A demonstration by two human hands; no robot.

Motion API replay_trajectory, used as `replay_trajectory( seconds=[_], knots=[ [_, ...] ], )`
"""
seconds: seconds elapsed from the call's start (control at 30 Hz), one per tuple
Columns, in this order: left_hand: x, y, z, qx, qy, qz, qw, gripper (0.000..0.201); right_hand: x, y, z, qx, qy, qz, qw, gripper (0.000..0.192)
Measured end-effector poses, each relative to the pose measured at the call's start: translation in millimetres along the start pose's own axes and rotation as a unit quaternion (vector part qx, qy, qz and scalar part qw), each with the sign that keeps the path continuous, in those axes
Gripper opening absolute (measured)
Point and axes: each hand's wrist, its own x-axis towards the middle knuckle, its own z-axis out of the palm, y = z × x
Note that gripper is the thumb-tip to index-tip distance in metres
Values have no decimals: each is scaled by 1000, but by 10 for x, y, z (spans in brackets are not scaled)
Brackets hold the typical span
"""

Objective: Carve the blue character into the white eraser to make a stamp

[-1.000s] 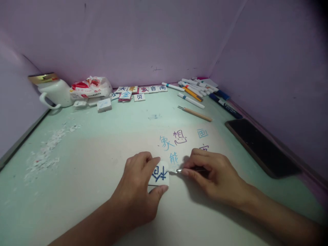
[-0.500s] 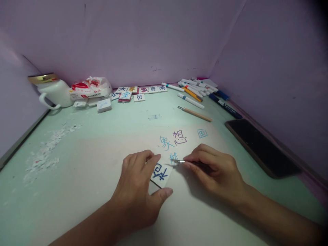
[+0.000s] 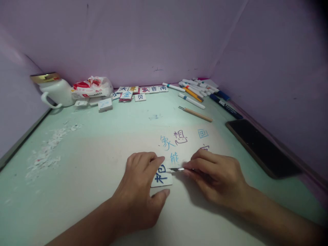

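A small white square tile (image 3: 167,180) with a dark blue character lies flat on the table under my left hand (image 3: 139,184). The fingers of that hand curl around the tile's left and far sides and cover part of it. Its thumb is held apart, just off the near edge. My right hand (image 3: 217,172) is closed in a pen-like pinch around a slim craft knife (image 3: 179,169). The knife's pointed blade reaches left over the tile's right part, close to the character; whether it touches the surface I cannot tell.
Coloured characters (image 3: 180,136) are written on the tabletop beyond my hands. A phone (image 3: 261,147) lies right; a wooden-handled carving tool (image 3: 196,113) and markers (image 3: 192,100) lie behind. White shavings (image 3: 52,143) are scattered left. A mug (image 3: 57,92), a tissue pack (image 3: 92,89) and tiles (image 3: 140,97) line the back.
The tile has turned so that its near edge lies almost level. The knife tip has moved slightly down and left over it. My left thumb has shifted a little left.
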Motion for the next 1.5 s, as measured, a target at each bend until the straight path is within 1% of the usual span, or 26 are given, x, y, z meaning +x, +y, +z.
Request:
replay_trajectory(
  seconds=[0.07, 0.1, 0.17, 0.23, 0.27, 0.33, 0.37, 0.4, 0.47, 0.53, 0.67, 0.77, 0.97, 1.17, 1.27, 1.37, 1.43, 1.47, 1.5],
  knots=[
    [-1, -12, 12, 12, 1, 3, 1000, 52, 0, -3, 4, 6, 9, 4, 1000, 8],
    [0, -20, 15, 15, 1, 8, 1000, 50, 8, 5, 7, 11, 27, 7, 1000, 8],
    [4, -42, 14, 14, 12, 26, 999, 45, 42, 42, 22, 11, 88, 10, 996, 8],
    [19, -65, 9, 8, 50, 32, 998, 40, 91, 107, 52, -3, 152, 19, 988, 7],
    [30, -75, 7, 9, 78, 29, 997, 39, 116, 144, 72, -7, 172, 31, 985, 6],
    [52, -87, 9, 14, 120, 23, 992, 38, 154, 215, 115, 5, 171, 79, 982, 7],
    [62, -88, 13, 19, 128, 29, 991, 37, 166, 243, 134, 7, 179, 110, 978, 8],
    [69, -86, 18, 20, 117, 48, 992, 38, 172, 263, 149, 5, 183, 123, 975, 10],
    [77, -76, 26, 22, 99, 89, 991, 41, 178, 280, 169, -9, 173, 142, 975, 13],
    [79, -65, 25, 10, 86, 99, 991, 42, 183, 272, 178, -28, 183, 143, 972, 14],
    [72, -54, -6, -27, 67, 81, 994, 40, 208, 234, 183, -65, 191, 149, 968, 14],
    [63, -57, -26, -53, 61, 85, 993, 39, 224, 221, 190, -89, 190, 157, 965, 14],
    [61, -65, -46, -101, 75, 66, 990, 39, 230, 226, 212, -108, 186, 170, 962, 15],
    [49, -109, -82, -153, 75, 74, 983, 37, 237, 226, 207, -110, 186, 169, 962, 16],
    [77, -54, -203, -190, 91, 47, 977, 32, 237, 233, 208, -119, 183, 164, 962, 16],
    [71, 157, -462, -224, 106, 21, 969, 34, 234, 258, 217, -129, 184, 159, 961, 16],
    [-43, 342, -663, -250, 102, 22, 963, 38, 230, 273, 224, -134, 188, 157, 960, 16],
    [-150, 423, -753, -276, 84, 25, 957, 46, 225, 276, 226, -133, 190, 155, 960, 16],
    [-291, 488, -828, -252, 60, 28, 965, 57, 220, 275, 229, -131, 192, 152, 961, 16]
  ],
)
